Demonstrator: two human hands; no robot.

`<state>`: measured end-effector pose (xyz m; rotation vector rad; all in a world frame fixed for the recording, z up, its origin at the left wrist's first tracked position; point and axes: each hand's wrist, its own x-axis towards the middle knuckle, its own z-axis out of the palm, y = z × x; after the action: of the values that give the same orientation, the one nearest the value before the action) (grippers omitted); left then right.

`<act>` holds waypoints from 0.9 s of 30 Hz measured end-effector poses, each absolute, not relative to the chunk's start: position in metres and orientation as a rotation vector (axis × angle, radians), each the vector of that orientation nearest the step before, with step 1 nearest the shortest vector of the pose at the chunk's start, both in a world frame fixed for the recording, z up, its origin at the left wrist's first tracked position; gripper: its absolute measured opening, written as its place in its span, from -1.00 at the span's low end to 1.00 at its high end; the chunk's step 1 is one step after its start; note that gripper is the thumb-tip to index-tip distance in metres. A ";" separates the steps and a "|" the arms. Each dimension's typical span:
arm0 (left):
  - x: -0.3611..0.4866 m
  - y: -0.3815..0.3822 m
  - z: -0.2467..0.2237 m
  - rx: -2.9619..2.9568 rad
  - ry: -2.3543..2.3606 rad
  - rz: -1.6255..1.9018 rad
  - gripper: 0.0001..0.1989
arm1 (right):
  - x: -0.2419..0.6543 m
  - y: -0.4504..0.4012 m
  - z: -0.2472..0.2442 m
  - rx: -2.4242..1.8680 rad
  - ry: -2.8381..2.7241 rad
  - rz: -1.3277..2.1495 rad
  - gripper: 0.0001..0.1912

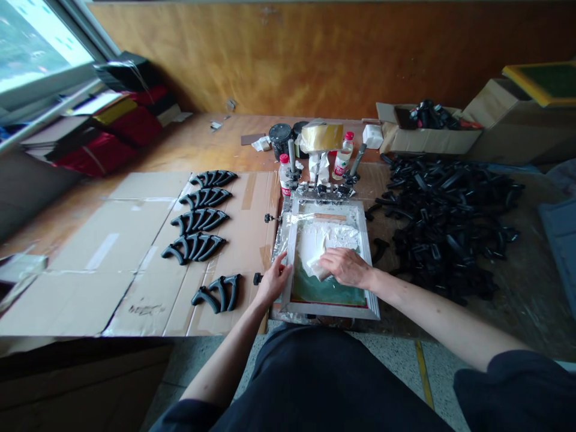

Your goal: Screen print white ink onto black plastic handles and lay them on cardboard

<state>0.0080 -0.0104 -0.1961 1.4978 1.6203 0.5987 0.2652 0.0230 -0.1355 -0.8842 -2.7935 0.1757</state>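
A silver-edged printing screen (371,300) lies in front of me, its green mesh (330,292) partly covered by thick white ink (314,240). My right hand (345,267) is closed over a small white-smeared scraper (318,271), pressed to the mesh at the lower edge of the ink; the fingers hide much of it. At the screen's left rim, my left hand (274,279) has its fingers curled on the frame. A clamp stand (320,189) joins the screen's far end.
Black curved handles (200,249) lie in rows on cardboard (130,240) to the left. A large heap of similar black parts (445,222) covers the right side. Behind the clamp stand two red-capped bottles (342,157), a black tub (281,140) and a tape roll (321,138). An open carton (432,141) sits behind the heap.
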 end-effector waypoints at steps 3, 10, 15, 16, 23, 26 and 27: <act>0.008 -0.010 -0.195 1.477 1.617 0.618 -0.41 | 0.267 0.024 -0.129 -0.865 -2.811 0.252 -0.92; 0.010 -0.011 -0.184 1.434 1.595 0.667 -0.40 | 0.260 0.015 -0.151 -0.935 -2.609 0.159 -0.80; 0.011 -0.011 -0.169 1.370 1.568 0.693 -0.36 | 0.255 0.031 -0.132 -1.077 -2.452 0.316 -0.84; 0.011 -0.011 -0.163 1.357 1.546 0.697 -0.34 | 0.253 0.043 -0.124 -1.157 -2.379 0.310 -0.75; 0.016 -0.005 -0.092 1.143 1.335 0.876 -0.44 | 0.325 0.113 -0.085 -1.501 -1.867 0.262 -0.62; 0.026 0.012 -0.059 1.132 1.237 1.100 -0.49 | 0.370 0.105 -0.103 -1.635 -1.642 0.207 -0.75; 0.031 0.020 -0.050 1.162 1.200 1.178 -0.52 | 0.373 0.098 -0.115 -1.656 -1.653 0.210 -0.75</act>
<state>0.0307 0.0199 -0.0496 1.1618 1.1998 1.1781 0.3735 0.0977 -0.1148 -1.6562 -1.6532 0.2099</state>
